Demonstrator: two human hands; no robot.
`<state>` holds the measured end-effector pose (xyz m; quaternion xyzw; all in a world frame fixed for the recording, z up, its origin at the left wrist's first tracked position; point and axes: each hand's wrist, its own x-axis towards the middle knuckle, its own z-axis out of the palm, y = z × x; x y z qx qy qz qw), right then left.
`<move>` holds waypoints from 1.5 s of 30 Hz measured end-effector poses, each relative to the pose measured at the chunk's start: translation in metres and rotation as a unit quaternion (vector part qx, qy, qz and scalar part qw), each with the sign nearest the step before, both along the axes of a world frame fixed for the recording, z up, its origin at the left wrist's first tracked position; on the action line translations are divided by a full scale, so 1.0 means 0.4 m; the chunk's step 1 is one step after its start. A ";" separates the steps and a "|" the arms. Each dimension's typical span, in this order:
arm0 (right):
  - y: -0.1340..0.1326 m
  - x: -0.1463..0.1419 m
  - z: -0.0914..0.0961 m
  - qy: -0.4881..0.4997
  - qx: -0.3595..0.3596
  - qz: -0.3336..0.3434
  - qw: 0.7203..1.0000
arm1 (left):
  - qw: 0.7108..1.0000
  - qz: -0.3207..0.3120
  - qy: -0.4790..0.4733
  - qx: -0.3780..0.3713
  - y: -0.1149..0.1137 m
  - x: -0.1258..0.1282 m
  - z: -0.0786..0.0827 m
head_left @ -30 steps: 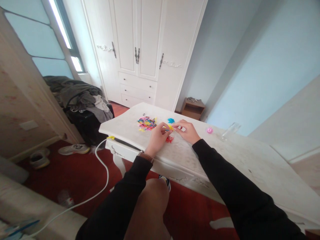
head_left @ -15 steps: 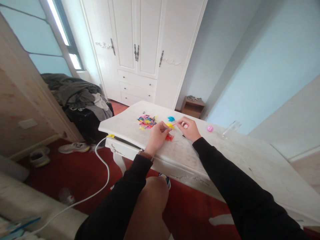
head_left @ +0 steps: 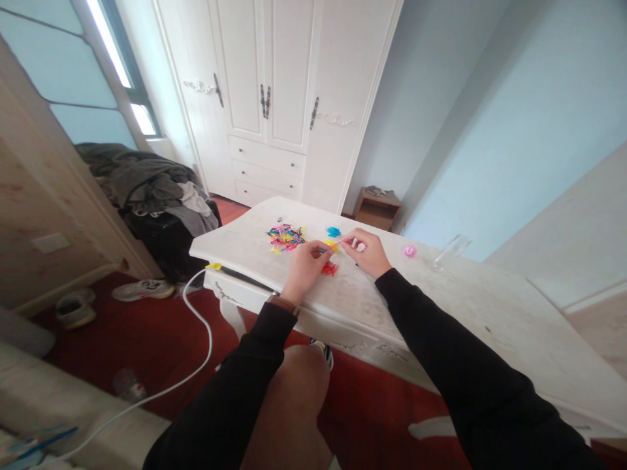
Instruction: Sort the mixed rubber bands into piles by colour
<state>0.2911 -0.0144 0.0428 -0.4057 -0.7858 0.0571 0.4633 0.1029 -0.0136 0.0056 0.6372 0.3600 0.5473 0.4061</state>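
The person's left hand [head_left: 306,262] and right hand [head_left: 367,252] are meeting over the far part of a pale counter [head_left: 365,307], with a thin pinkish-orange strip [head_left: 339,245] spanning the small gap between their fingertips. The right grip is pinching the strip's right end between thumb and forefinger, the other fingers curling loosely behind. The left grip is pressing thumb and fingers together at the strip's left end; a trace of blue is showing there, too small for me to tell whether these fingertips are pinching it, the strip or both. Below the strip, a yellow heap [head_left: 332,245] is lying on the counter, partly hidden by the left hand. A blue heap [head_left: 334,232] is resting just beyond it on the far side, and a red heap [head_left: 330,269] is sitting on its near side, close to the left hand. A larger multicoloured pile [head_left: 285,236] is spreading out just left of that hand, with a small dark ring [head_left: 280,220] lying at its far left. To the right of the right hand, a pink object [head_left: 409,251] is sitting on the counter, and farther right a clear glass container [head_left: 451,252] is standing or lying; I cannot tell which. A white cable [head_left: 209,329] is hanging from a yellow piece [head_left: 214,266] at the counter's left edge, curving down toward the near left.
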 end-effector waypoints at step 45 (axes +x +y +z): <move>0.005 -0.012 -0.003 0.041 -0.090 -0.001 0.995 | 0.998 0.054 0.001 -0.028 -0.017 0.000 0.021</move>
